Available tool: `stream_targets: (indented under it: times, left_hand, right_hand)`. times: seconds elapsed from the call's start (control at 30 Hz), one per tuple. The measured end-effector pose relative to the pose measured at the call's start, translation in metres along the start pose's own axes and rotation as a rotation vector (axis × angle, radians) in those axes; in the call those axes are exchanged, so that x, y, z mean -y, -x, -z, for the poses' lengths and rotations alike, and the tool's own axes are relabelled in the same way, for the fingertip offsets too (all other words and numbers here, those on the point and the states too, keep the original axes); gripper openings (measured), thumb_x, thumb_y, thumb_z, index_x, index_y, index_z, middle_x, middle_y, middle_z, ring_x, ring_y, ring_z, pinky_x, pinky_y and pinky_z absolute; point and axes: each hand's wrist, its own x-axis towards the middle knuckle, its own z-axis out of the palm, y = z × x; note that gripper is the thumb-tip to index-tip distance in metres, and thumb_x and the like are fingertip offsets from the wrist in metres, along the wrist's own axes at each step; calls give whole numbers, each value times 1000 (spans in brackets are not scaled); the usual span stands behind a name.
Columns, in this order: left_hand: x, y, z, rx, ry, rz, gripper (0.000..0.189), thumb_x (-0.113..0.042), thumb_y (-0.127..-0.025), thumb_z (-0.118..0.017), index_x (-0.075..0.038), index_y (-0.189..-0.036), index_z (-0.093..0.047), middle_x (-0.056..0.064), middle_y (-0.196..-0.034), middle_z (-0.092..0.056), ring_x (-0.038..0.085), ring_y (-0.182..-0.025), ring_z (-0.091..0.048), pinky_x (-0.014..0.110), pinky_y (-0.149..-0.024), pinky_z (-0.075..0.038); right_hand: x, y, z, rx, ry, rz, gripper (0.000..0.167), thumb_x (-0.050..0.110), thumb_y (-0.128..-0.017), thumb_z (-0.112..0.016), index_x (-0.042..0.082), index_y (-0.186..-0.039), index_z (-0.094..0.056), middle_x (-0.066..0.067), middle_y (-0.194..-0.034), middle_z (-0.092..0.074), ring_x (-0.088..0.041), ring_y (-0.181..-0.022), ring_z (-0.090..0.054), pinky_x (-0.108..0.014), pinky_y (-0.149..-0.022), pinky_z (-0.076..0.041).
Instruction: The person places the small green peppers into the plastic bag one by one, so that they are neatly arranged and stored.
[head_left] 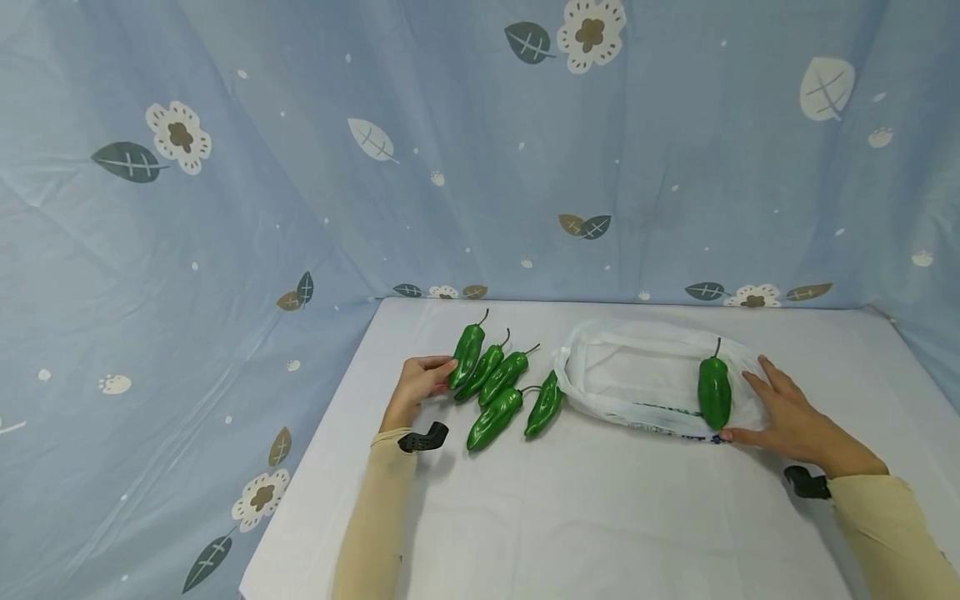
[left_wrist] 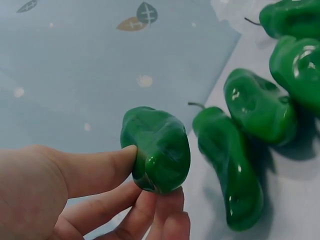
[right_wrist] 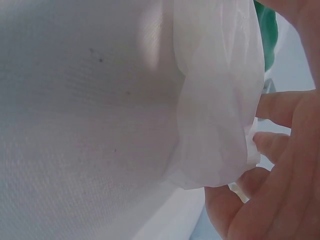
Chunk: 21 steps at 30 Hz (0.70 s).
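Observation:
My left hand (head_left: 417, 385) pinches a green pepper (left_wrist: 159, 147) between thumb and fingers, its stem pointing away in the head view. Right beside it lie several more green peppers (head_left: 503, 377), two of them nearer to me. A white plastic bag (head_left: 611, 406) lies spread with its mouth wide on the right, and one green pepper (head_left: 714, 392) sits at its right end. My right hand (head_left: 798, 421) has its fingers spread at the bag's right edge, thumb near that pepper's tip. In the right wrist view, fingertips (right_wrist: 272, 107) touch the thin plastic.
A white cloth (head_left: 600, 517) covers the table. Blue curtains (head_left: 480, 167) with leaf and flower prints hang behind it and at the left. Each wrist wears a small black camera mount. The rightmost loose pepper (head_left: 543, 406) lies against the bag's left end.

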Motion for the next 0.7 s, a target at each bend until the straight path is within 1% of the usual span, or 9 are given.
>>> stream_targets:
  times: [0.2,0.37,0.5,0.6,0.7]
  left_hand:
    - [0,2,-5,16,10,-2,37,-21,-99,-72,-2,-131,-69,9,-116,-72,10,-84,-69,29,-80,-63]
    - [-5,6,-9,24,18,-11,38,-22,-99,-72,-2,-131,-69,12,-120,-72,9,-86,-71,30,-84,-63]
    - [-8,8,-14,33,23,-24,39,-23,-98,-73,-2,-130,-69,12,-118,-73,10,-86,-71,30,-85,-64]
    - [-11,8,-18,28,30,-22,38,-24,-97,-75,-3,-128,-71,10,-113,-74,11,-84,-71,29,-83,-64]
    - [-14,9,-21,29,41,-16,38,-25,-96,-76,-3,-127,-72,9,-112,-74,11,-83,-70,28,-82,-64]
  right_hand:
    - [-2,-1,-2,-2,-7,4,123,53,-75,-88,-20,-152,-26,-42,-165,3,-67,-148,-8,-85,-106,-27]
    - [-3,-2,-3,-3,-2,5,124,54,-75,-88,-20,-152,-26,-42,-165,3,-67,-148,-9,-85,-106,-27]
    - [-4,-2,-3,-12,-5,12,124,54,-74,-88,-20,-152,-27,-41,-165,2,-66,-148,-9,-85,-106,-27]
    - [-4,-2,-3,-14,-13,15,123,53,-74,-88,-21,-152,-27,-42,-165,3,-66,-149,-8,-85,-107,-27]
    - [-4,-1,-3,-11,-21,14,123,53,-75,-88,-21,-152,-26,-42,-165,3,-66,-149,-7,-85,-107,-27]
